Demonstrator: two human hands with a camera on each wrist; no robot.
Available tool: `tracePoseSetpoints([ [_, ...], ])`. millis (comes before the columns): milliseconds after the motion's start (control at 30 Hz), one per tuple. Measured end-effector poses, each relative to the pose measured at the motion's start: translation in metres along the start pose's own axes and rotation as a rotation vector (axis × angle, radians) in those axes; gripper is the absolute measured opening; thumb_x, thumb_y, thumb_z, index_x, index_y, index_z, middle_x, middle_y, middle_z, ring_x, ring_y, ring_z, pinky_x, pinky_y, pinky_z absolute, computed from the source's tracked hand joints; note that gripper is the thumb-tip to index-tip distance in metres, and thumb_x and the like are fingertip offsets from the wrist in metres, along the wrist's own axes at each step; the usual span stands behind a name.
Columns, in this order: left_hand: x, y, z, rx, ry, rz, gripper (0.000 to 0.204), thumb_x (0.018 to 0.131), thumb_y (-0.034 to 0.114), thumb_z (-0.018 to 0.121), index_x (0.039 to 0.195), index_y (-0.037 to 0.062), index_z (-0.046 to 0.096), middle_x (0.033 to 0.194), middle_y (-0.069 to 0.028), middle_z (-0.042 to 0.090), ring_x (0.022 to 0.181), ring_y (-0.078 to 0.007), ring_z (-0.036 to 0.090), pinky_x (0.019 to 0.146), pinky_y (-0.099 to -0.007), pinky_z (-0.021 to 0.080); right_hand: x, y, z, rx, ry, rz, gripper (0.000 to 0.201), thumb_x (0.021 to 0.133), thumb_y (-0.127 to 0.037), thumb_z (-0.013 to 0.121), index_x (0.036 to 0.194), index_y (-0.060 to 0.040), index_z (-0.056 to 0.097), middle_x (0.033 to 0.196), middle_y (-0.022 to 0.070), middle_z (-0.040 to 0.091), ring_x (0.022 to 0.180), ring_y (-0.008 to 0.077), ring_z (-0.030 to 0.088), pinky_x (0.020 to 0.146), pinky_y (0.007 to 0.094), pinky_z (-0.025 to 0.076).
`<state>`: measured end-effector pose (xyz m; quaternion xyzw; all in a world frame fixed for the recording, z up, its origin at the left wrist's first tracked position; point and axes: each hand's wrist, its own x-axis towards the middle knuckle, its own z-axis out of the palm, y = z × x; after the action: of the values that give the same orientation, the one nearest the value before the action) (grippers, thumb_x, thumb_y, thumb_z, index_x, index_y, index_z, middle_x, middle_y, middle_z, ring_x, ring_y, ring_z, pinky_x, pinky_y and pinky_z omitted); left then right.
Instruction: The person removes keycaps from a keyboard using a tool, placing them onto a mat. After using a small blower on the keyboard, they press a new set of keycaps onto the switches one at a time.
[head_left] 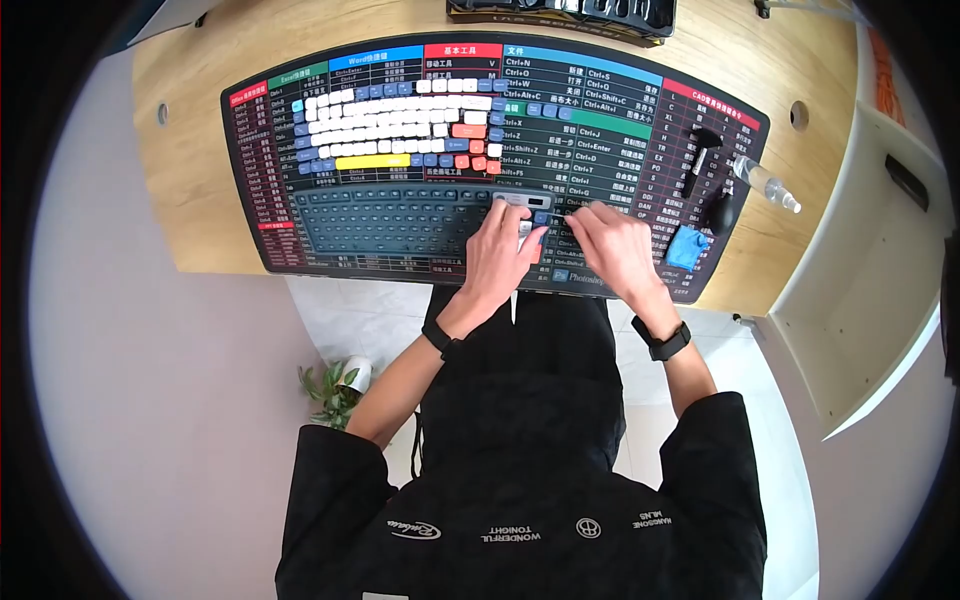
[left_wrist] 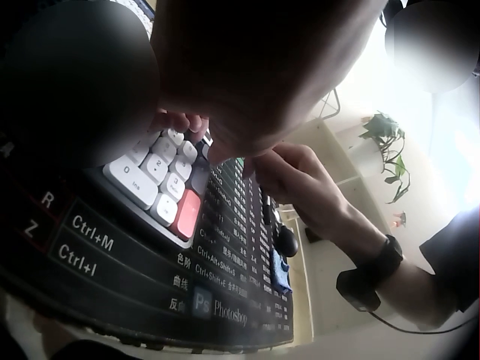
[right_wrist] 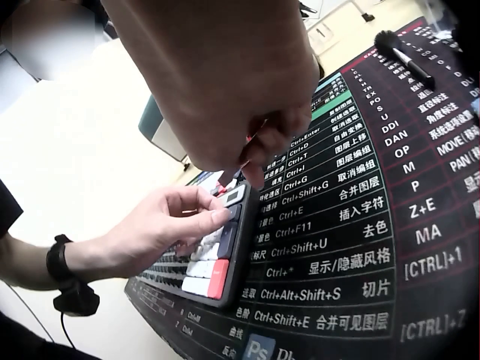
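Note:
A dark grey keyboard (head_left: 385,222) lies on the printed desk mat, its main section stripped of keycaps. White, blue and red keycaps still sit on its number pad (left_wrist: 159,174). My left hand (head_left: 497,255) rests over the upper number pad, fingers bent and thumb near the right edge keys. Just right of the keyboard, my right hand (head_left: 618,245) pinches a small keycap puller (right_wrist: 258,133); only its thin metal wire shows, the rest being hidden by the fingers. Loose keycaps (head_left: 385,125), white, blue, yellow and red, lie in rows behind the keyboard.
On the right of the mat (head_left: 600,165) are a black brush (head_left: 703,155), a clear spray bottle (head_left: 768,185), a black air blower (head_left: 719,213) and a blue cloth (head_left: 687,248). A black box (head_left: 560,18) stands at the back edge.

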<state>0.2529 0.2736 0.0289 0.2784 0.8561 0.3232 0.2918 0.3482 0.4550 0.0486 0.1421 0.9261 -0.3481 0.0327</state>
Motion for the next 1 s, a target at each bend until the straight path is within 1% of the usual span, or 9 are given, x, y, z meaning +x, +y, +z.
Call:
tracePoseSetpoints([
  [33, 0.0, -0.002, 0.002, 0.013, 0.02, 0.023, 0.029, 0.09, 0.02, 0.079, 0.106, 0.0049, 0.06, 0.098, -0.0095, 0.056, 0.082, -0.0295, 0.064, 0.066, -0.0425, 0.053, -0.001, 0.0, 0.001, -0.081, -0.026, -0.019, 0.023, 0.096, -0.02, 0.069, 0.08, -0.0075, 0.058, 0.075, 0.007, 0.054, 0.068, 0.0274, 0.064, 0.055, 0.0392, 0.05],
  [133, -0.001, -0.003, 0.004, 0.035, 0.029, 0.022, 0.03, 0.09, 0.02, 0.079, 0.106, 0.0044, 0.059, 0.098, -0.0099, 0.056, 0.082, -0.0299, 0.064, 0.066, -0.0426, 0.053, 0.0, 0.003, 0.006, -0.159, -0.038, -0.078, 0.024, 0.096, -0.021, 0.069, 0.08, -0.0077, 0.058, 0.074, 0.0064, 0.055, 0.07, 0.0246, 0.065, 0.056, 0.038, 0.051],
  [333, -0.001, -0.003, 0.01, 0.089, 0.092, 0.085, 0.029, 0.089, 0.018, 0.079, 0.104, 0.004, 0.059, 0.096, -0.0106, 0.058, 0.081, -0.0301, 0.064, 0.065, -0.0423, 0.053, 0.004, 0.0, 0.015, -0.233, -0.089, -0.108, 0.017, 0.094, -0.018, 0.069, 0.083, -0.007, 0.062, 0.077, 0.0055, 0.061, 0.074, 0.0222, 0.067, 0.06, 0.0361, 0.055],
  [400, -0.001, -0.005, 0.012, 0.09, 0.11, 0.103, 0.028, 0.089, 0.017, 0.079, 0.104, 0.0044, 0.059, 0.095, -0.0099, 0.058, 0.08, -0.0294, 0.064, 0.065, -0.0419, 0.052, 0.009, 0.0, 0.017, -0.227, -0.076, -0.106, 0.021, 0.098, -0.02, 0.066, 0.082, -0.0076, 0.06, 0.075, 0.0056, 0.058, 0.072, 0.0231, 0.066, 0.058, 0.037, 0.054],
  [500, 0.0, -0.007, 0.014, 0.078, 0.13, 0.119, 0.026, 0.088, 0.015, 0.079, 0.103, 0.0051, 0.06, 0.093, -0.0083, 0.059, 0.078, -0.0277, 0.064, 0.065, -0.0413, 0.052, 0.017, 0.003, 0.01, -0.202, -0.138, -0.125, 0.019, 0.098, -0.021, 0.066, 0.085, -0.0071, 0.063, 0.075, 0.0069, 0.064, 0.071, 0.0252, 0.069, 0.057, 0.0389, 0.054],
  [567, 0.0, -0.008, 0.015, 0.066, 0.132, 0.116, 0.025, 0.088, 0.015, 0.079, 0.103, 0.0055, 0.06, 0.092, -0.0074, 0.06, 0.077, -0.0268, 0.064, 0.065, -0.0411, 0.052, 0.024, 0.008, 0.007, -0.152, -0.232, -0.123, 0.023, 0.098, -0.023, 0.066, 0.082, -0.0069, 0.066, 0.072, 0.0096, 0.068, 0.068, 0.029, 0.071, 0.055, 0.0417, 0.053],
  [700, 0.0, -0.006, 0.014, 0.063, 0.131, 0.105, 0.024, 0.089, 0.014, 0.078, 0.103, 0.0058, 0.061, 0.09, -0.0071, 0.059, 0.076, -0.0259, 0.064, 0.064, -0.041, 0.052, 0.04, 0.014, -0.005, -0.122, -0.316, -0.124, 0.03, 0.098, -0.027, 0.067, 0.075, -0.0068, 0.07, 0.064, 0.0139, 0.066, 0.064, 0.0355, 0.069, 0.056, 0.0445, 0.053],
  [800, 0.0, -0.004, 0.013, 0.065, 0.122, 0.091, 0.023, 0.089, 0.014, 0.078, 0.103, 0.0057, 0.061, 0.09, -0.0076, 0.058, 0.075, -0.0262, 0.063, 0.064, -0.0409, 0.051, 0.043, 0.031, 0.002, -0.01, -0.308, -0.136, 0.028, 0.097, -0.027, 0.068, 0.079, -0.0068, 0.075, 0.067, 0.0144, 0.068, 0.066, 0.0365, 0.069, 0.056, 0.0447, 0.053],
  [1000, 0.002, -0.006, 0.012, 0.063, 0.101, 0.118, 0.021, 0.09, 0.013, 0.077, 0.102, 0.0052, 0.061, 0.088, -0.0082, 0.057, 0.073, -0.0266, 0.062, 0.063, -0.0407, 0.051, 0.053, 0.036, 0.001, 0.139, -0.469, 0.03, 0.034, 0.099, -0.034, 0.066, 0.085, -0.0062, 0.078, 0.071, 0.017, 0.071, 0.073, 0.0387, 0.07, 0.067, 0.0455, 0.056],
])
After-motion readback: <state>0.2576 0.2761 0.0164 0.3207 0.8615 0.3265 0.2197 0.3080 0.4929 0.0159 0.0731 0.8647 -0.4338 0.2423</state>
